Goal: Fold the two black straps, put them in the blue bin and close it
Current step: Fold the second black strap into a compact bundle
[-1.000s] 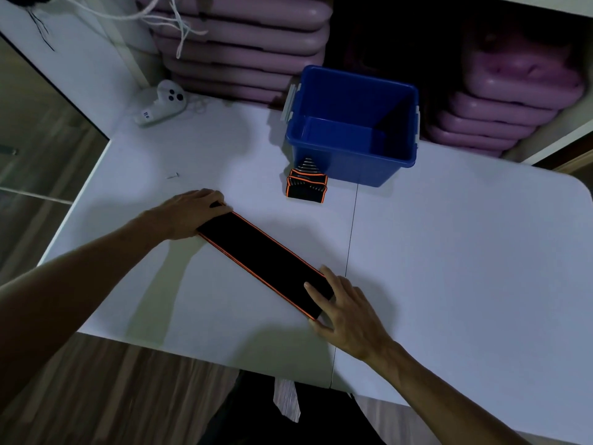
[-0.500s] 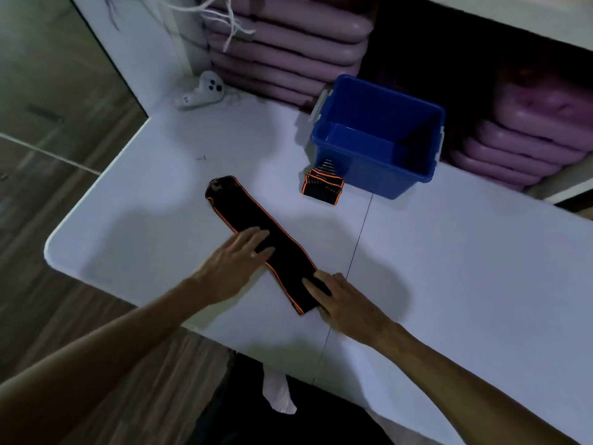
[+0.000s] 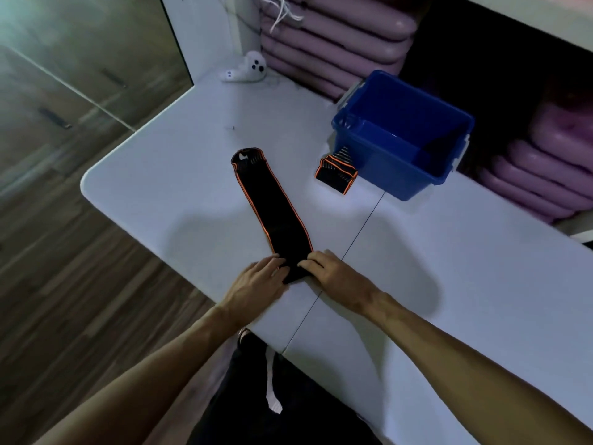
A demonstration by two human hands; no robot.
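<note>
A long black strap with orange edging [image 3: 272, 203] lies flat on the white table [image 3: 449, 268], running from the far left toward me. My left hand [image 3: 256, 284] and my right hand [image 3: 330, 271] both pinch its near end, fingers curled onto the fabric. A second black strap [image 3: 336, 173], folded into a small bundle, rests against the front left corner of the blue bin [image 3: 401, 136]. The bin stands open with nothing visible inside. No lid is in view.
A white handheld controller [image 3: 247, 70] lies at the table's far left corner. Stacked pink cushions [image 3: 337, 36] fill the shelves behind the bin. White cords [image 3: 282, 11] hang above them. The table's edge runs close along my left side.
My left hand has slid down the strap from its middle to the near end, beside my right hand. The view has shifted, so the strap now points away from me.
</note>
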